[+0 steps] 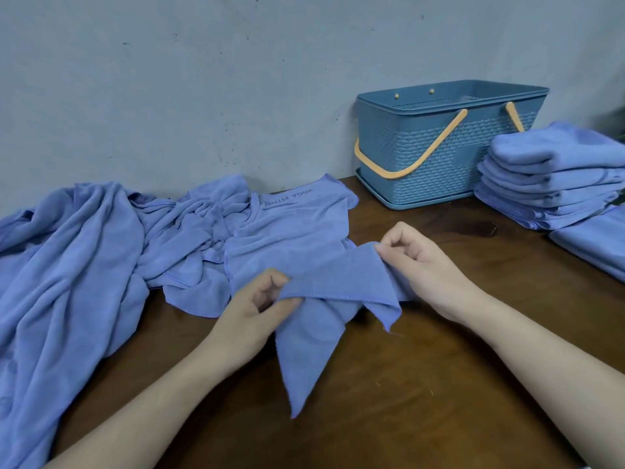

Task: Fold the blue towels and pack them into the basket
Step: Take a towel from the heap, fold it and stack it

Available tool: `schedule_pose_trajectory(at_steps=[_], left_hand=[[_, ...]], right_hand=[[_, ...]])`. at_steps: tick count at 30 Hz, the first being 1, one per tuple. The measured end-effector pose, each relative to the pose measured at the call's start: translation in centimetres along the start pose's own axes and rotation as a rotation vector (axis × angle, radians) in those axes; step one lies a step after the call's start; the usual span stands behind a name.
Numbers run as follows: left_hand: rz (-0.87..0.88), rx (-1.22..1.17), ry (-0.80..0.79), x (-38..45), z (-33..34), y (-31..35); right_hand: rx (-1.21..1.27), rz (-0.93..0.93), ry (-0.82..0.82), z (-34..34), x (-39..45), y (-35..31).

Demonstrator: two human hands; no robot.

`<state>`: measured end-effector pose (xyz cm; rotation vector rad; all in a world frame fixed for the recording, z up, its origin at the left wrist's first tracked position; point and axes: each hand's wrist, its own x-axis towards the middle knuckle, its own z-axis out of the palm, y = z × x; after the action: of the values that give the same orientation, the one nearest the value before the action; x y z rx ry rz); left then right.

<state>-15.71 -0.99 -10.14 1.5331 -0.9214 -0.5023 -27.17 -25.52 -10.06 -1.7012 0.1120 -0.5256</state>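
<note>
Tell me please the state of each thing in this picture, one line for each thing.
left hand: pinches the towel's edge.
right hand: pinches the same towel's other end.
held towel: unfolded, stretched between both hands, corners hanging down.
unfolded towels: crumpled in a heap on the left.
folded towels: stacked neatly beside the basket.
basket: upright, no towels seen inside, handles hanging down.
table: brown wood, bears everything.

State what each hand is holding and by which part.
Both hands hold one small blue microfibre towel. The left hand pinches its stitched edge at the left end; the right hand pinches the upper right corner between thumb and fingers.
</note>
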Motion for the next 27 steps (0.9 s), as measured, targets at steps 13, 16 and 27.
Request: schedule_pose_trajectory(at_steps=[13, 16, 27], left_hand=[[-0.410, -0.163, -0.109, 2.9, -3.8, 3.4], [-0.409, -0.031, -0.162, 4.8, -3.8, 4.7], [0.007, 0.670, 0.234, 11.4, -3.7, -2.4]], right_hand=[[-0.136, 0.277, -0.089, -1.2, 0.1, -1.0], [-0.211, 0.200, 0.039, -1.3, 1.7, -2.0], [-0.779, 0.126, 0.039, -1.6, 6.8, 2.1]])
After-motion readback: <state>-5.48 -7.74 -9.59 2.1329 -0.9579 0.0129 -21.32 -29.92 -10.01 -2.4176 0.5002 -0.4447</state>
